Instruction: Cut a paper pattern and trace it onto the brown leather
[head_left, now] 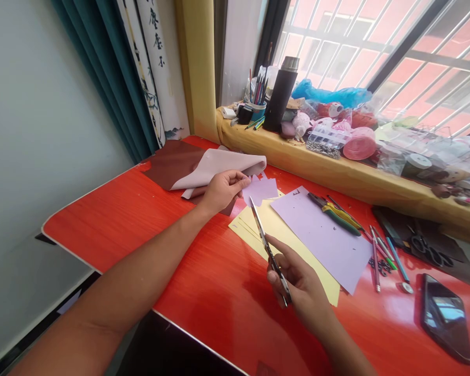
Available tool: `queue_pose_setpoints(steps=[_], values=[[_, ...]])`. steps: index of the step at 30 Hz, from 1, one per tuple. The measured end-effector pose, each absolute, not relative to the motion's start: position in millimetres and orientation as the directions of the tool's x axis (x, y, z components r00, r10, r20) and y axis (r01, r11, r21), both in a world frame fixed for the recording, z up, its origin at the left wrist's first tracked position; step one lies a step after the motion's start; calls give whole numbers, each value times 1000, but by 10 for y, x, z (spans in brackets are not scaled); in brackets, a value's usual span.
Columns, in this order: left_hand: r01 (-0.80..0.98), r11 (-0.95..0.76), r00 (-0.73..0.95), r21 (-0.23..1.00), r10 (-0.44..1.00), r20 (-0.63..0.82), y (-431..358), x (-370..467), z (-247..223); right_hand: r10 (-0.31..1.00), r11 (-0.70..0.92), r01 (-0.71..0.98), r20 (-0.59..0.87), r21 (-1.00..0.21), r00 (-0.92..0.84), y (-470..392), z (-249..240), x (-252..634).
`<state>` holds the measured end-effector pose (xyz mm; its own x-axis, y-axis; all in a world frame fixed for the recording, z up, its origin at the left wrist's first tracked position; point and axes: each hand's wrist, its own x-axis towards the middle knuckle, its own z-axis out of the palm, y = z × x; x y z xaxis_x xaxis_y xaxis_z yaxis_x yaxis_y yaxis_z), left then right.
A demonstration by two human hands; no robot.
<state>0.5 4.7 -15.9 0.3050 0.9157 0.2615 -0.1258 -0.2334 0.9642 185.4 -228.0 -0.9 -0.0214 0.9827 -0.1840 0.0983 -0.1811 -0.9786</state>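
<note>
Between the hands, the small purple paper [263,191] hangs above the red counter [141,219], pinched at its left edge by the left hand [230,189]. The right hand [293,279] grips scissors [267,245], their tips at the paper's lower edge. Below lie yellow sheets [297,245]; beside them, a larger purple sheet [329,240] carries pliers [335,213]. A phone [446,318] rests farther right.
</note>
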Motion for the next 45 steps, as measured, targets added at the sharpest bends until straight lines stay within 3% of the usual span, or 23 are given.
queue_pose_setpoints(steps=[22,30,45], values=[[-162,-204,289,966,926,244,31,21,-105,980,-196,122,-199,-973,-12,-2281,22,1838],[-160,-213,270,964,930,251,57,21,-155,985,-151,215,-164,-965,-43,-2274,-74,1879],[-247,-211,15,946,975,222,132,-59,-65,991,-113,201,-126,-973,-49,-2238,-193,1901]])
